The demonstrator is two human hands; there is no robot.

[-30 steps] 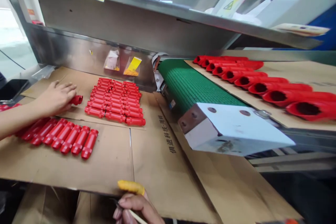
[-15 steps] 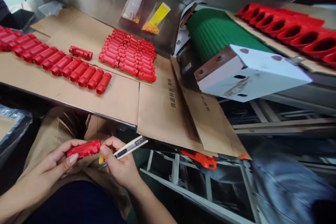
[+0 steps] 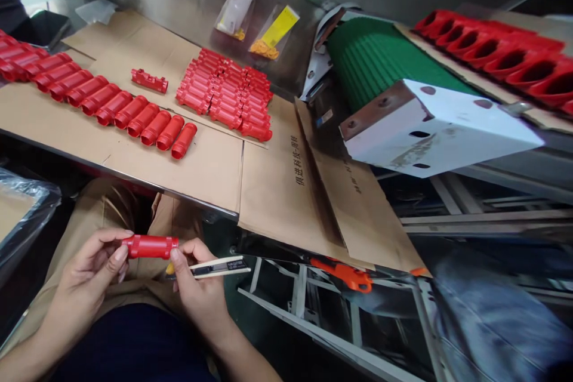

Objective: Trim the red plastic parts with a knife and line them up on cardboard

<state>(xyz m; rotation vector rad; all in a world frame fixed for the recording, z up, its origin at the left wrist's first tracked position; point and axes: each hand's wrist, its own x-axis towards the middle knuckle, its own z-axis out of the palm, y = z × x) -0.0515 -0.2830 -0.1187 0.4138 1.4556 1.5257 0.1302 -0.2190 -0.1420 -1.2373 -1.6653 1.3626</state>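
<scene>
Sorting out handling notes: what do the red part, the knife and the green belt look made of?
Red part in the left hand: probably moulded plastic, with glossy, even colour and crisp ridged ends; polymer unknown. Utility knife in the right hand: cream, likely plastic body. Green belt: matte, finely ribbed, likely rubber or plastic.

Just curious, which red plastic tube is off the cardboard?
The red tube held in the left hand; every other one lies on the cardboard.
</scene>
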